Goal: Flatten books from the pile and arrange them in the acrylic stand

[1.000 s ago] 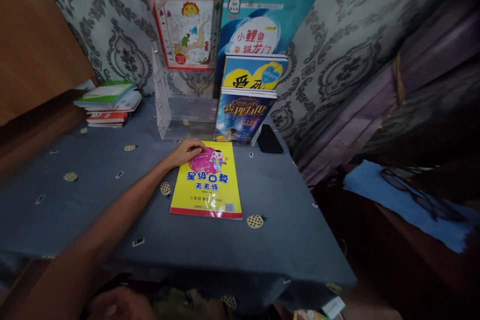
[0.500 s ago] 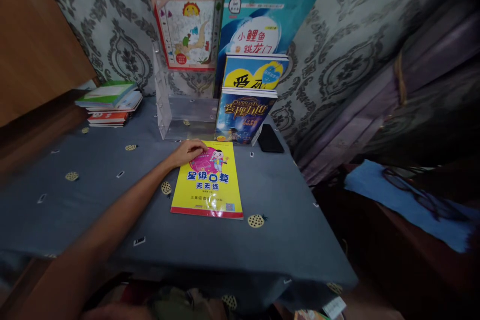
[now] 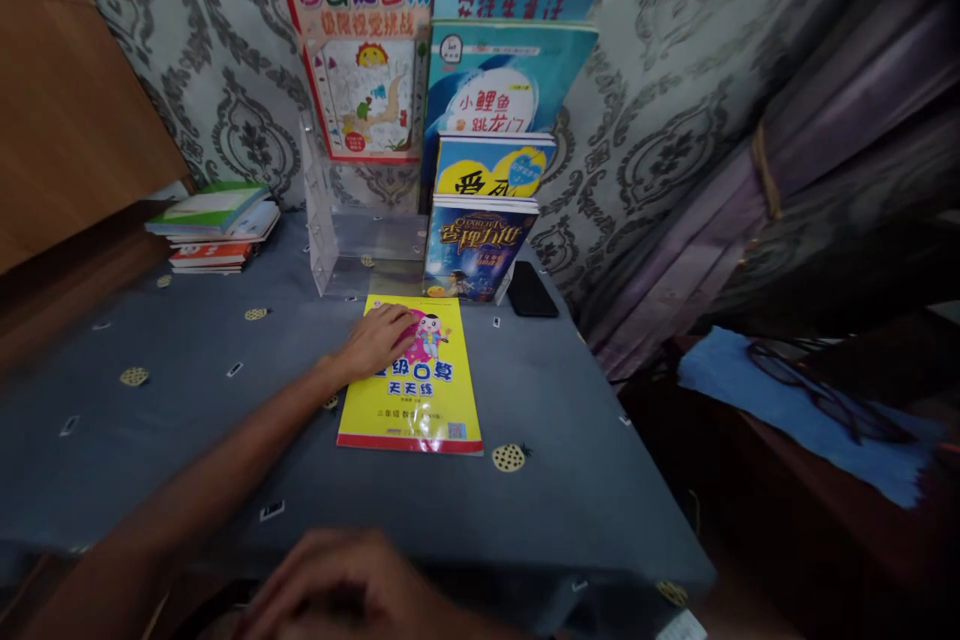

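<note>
A yellow workbook (image 3: 409, 425) with a pink circle and a cartoon child on its cover lies flat on the cloth-covered table. Resting on its upper left part is my left hand (image 3: 375, 340), palm down, fingers loosely stretched over the cover and hiding some of the title. My right hand (image 3: 352, 580) is at the table's front edge, low in the view and blurred. Its fingers point left, look loosely extended, and no object shows in them.
Behind the workbook stands a clear plastic rack (image 3: 322, 240) with several upright books, a dark blue one (image 3: 476, 250) in front. A black phone (image 3: 532, 290) lies beside it. Stacked books (image 3: 217, 230) sit back left. Glasses (image 3: 825, 390) lie on blue cloth (image 3: 727, 370) at right.
My right hand has risen into view at the table's front edge. My left hand has spread flatter and further over the workbook's cover. The view has tilted up slightly.
</note>
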The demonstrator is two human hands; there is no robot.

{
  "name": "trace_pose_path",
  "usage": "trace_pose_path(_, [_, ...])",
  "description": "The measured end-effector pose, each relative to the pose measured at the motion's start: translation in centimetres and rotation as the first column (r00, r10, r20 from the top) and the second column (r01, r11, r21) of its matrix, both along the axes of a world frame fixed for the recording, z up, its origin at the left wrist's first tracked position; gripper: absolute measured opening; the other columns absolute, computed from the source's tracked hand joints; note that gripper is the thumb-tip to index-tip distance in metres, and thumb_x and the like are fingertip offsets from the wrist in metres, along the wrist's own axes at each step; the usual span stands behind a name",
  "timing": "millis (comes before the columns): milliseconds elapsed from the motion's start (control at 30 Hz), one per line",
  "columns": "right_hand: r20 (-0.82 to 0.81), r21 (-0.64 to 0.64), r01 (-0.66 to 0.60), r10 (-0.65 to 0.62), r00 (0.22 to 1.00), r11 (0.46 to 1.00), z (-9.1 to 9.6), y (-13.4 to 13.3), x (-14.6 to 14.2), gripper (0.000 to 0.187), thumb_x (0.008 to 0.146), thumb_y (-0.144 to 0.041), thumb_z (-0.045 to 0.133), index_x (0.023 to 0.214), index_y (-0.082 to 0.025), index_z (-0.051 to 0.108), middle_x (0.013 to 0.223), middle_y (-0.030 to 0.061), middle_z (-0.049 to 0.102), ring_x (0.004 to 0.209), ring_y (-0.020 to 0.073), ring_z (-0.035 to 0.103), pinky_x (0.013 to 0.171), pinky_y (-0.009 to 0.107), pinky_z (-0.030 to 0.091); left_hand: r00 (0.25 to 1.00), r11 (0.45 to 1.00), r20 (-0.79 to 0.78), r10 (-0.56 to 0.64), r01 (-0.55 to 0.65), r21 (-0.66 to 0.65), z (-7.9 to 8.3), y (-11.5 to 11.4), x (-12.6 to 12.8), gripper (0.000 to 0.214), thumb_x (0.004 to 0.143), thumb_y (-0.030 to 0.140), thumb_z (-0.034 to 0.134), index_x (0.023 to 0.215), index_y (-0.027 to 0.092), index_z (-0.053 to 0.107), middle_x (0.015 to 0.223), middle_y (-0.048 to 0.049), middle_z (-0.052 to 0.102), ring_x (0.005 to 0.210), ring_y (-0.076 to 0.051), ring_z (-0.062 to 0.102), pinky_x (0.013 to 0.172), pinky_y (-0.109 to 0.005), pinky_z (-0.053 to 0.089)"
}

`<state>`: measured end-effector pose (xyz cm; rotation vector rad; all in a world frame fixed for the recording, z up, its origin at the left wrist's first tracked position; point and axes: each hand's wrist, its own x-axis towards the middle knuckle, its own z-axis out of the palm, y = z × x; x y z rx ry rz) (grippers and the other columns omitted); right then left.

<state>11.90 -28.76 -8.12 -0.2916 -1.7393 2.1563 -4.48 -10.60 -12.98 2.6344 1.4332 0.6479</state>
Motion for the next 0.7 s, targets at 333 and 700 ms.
trace_pose_path(333, [-0.008,0.883,0.363,-0.765,0.644,0.297,-4.0,18.1,5.4,0.027,0.089,-0.016,0.051,0.109,-0.018,0.070,0.119,0.0141,0.066,0.116,0.0265,0.060,0.102,0.044,0.047,0.987,0.993,-0.120,-0.104,0.110,0.050,0.0,-1.4,-2.5,0.037,0.103,0.031,0.040,0.132,0.018,0.058,0.136,-0.0128,0.061,0.126,-0.024,0.056,0.108,-0.045,0.044])
trace_pose_path(700, [-0.021,0.872,0.396,-0.786,0.618,0.289,-7.4,22.5,6.1,0.053,0.081,-0.005,0.043,0.129,-0.021,0.061,0.125,0.0110,0.066,0.117,0.0269,0.057,0.105,0.049,0.044,0.951,0.981,-0.246,0.188,-0.193,0.005,2.9,-3.8,1.4,0.034,0.099,0.042,0.046,0.112,0.018,0.065,0.116,-0.0136,0.065,0.107,-0.029,0.058,0.090,-0.044,0.049])
